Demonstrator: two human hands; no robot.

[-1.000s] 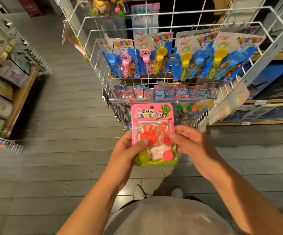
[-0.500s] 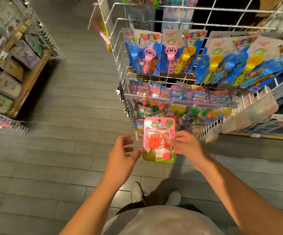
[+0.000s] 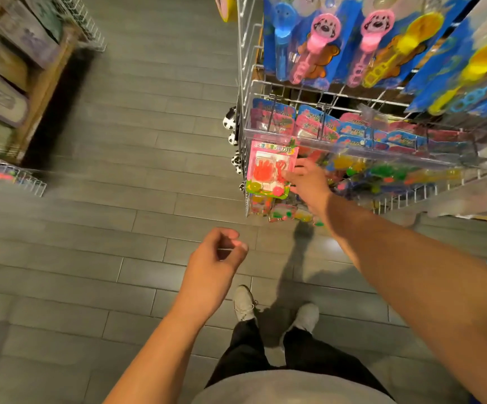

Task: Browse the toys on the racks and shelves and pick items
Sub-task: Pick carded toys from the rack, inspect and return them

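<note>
Right now a white wire rack (image 3: 245, 83) fills the far right, hung with blue toy cards (image 3: 318, 45) above and a lower row of small packs (image 3: 353, 132). Against its near left corner sits the pink toy card (image 3: 268, 170), long axis upright. The right hand (image 3: 309, 182) is at its right edge, fingertips pinching that side. The left hand (image 3: 216, 258) hangs nearer and lower, well apart, fingers loosely curled around nothing. Judging by this, the right hand alone governs the card's next move.
</note>
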